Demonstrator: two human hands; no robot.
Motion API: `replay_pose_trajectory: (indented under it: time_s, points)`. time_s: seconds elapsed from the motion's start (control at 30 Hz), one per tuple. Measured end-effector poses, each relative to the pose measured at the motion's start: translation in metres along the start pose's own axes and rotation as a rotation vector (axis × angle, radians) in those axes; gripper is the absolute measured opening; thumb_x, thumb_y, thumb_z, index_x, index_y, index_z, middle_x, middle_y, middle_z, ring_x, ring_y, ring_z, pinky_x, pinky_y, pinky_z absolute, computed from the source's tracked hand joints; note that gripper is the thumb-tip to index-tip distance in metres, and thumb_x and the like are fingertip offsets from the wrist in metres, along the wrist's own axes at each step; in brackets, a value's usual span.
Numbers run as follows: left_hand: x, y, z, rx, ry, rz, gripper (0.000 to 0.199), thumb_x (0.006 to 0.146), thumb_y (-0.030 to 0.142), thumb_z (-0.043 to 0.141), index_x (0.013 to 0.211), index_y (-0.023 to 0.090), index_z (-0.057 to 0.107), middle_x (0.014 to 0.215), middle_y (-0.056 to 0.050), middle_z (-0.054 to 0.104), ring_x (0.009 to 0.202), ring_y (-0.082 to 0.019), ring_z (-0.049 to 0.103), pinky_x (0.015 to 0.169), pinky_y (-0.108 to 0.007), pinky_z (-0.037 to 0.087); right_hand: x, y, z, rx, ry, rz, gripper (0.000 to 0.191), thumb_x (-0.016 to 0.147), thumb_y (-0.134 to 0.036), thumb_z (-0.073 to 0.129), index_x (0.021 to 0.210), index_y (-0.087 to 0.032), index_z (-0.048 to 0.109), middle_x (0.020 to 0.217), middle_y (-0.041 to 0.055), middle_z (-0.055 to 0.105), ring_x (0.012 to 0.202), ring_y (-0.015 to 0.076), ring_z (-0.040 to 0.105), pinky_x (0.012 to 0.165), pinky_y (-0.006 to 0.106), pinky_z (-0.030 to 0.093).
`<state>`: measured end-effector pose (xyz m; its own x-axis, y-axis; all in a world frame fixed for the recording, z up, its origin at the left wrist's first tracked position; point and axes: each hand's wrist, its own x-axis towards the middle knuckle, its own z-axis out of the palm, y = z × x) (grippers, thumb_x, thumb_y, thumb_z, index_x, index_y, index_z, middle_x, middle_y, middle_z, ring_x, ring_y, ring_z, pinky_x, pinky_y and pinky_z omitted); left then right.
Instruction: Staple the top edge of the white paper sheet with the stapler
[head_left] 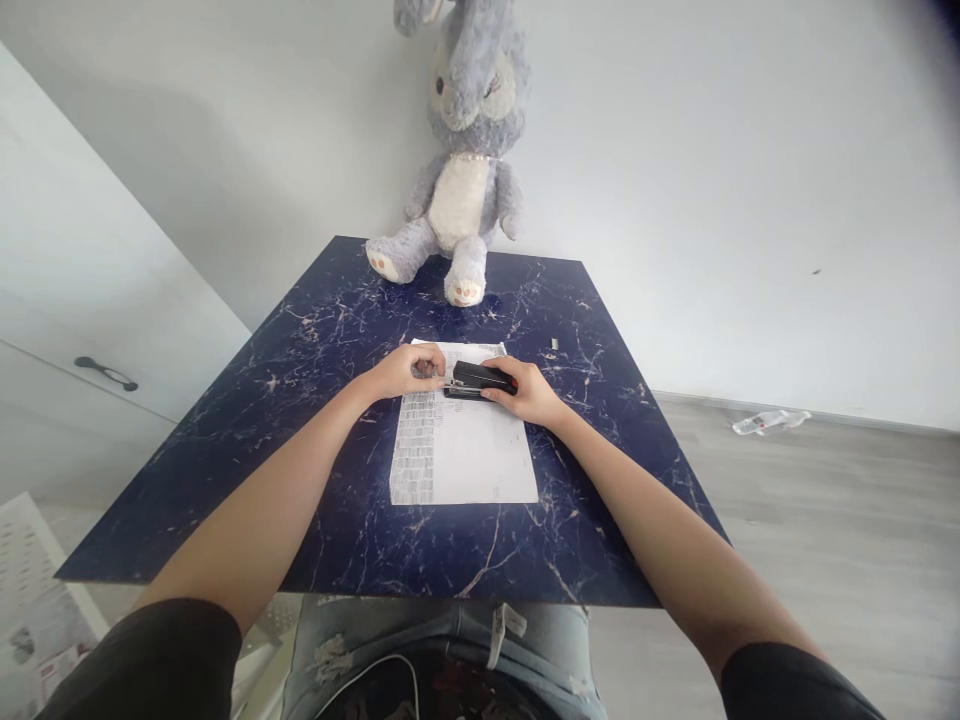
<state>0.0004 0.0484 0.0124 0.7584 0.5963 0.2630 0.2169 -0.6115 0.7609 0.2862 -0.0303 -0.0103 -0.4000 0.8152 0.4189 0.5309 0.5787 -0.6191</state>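
Note:
A black stapler (pixel 472 376) lies over the upper part of a printed paper sheet (pixel 484 455). My right hand (pixel 529 390) is closed around its right end, thumb on the near side and fingers on top. At the stapler's left end, my left hand (pixel 409 372) holds its thumb and fingers curled together in a pinch. A small silvery part shows between those fingertips and the stapler; whether it belongs to the stapler or is a separate piece, I cannot tell. To the right of the paper lies a small metallic piece (pixel 554 343), like a short strip of staples.
The dark blue marbled table (pixel 300 500) stands against a white wall. A large grey plush toy (pixel 461 190) sits at its back edge. On the left is a white cabinet with a dark handle (pixel 106 374). A clear plastic item (pixel 769 422) lies on the floor at right.

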Motion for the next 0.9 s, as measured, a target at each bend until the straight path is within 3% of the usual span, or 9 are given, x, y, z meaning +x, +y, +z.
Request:
replay_pose_trajectory:
  time_s: [0.43,0.9]
  points:
    - [0.0006,0.0037,0.0003,-0.046,0.019,-0.017,0.022,0.077,0.040,0.084,0.078,0.020,0.074,0.087,-0.005,0.069,0.068,-0.016,0.057,0.069,-0.032,0.048,-0.0005,0.0025,0.0003,-0.015,-0.018,-0.008,0.036,0.095,-0.043,0.069,0.123,-0.021,0.068,0.112,0.0085,0.075,0.094,0.0246,0.070,0.083,0.038,0.056]
    - [-0.0002,-0.0061,0.0003,-0.048,0.021,0.000,0.018,0.078,0.035,0.084,0.081,0.019,0.076,0.092,-0.006,0.070,0.071,-0.015,0.058,0.070,-0.030,0.047,-0.0009,0.0054,0.0015,-0.018,-0.009,-0.016,0.036,0.094,-0.041,0.071,0.124,-0.021,0.068,0.113,0.0086,0.075,0.094,0.0243,0.071,0.081,0.037,0.056]
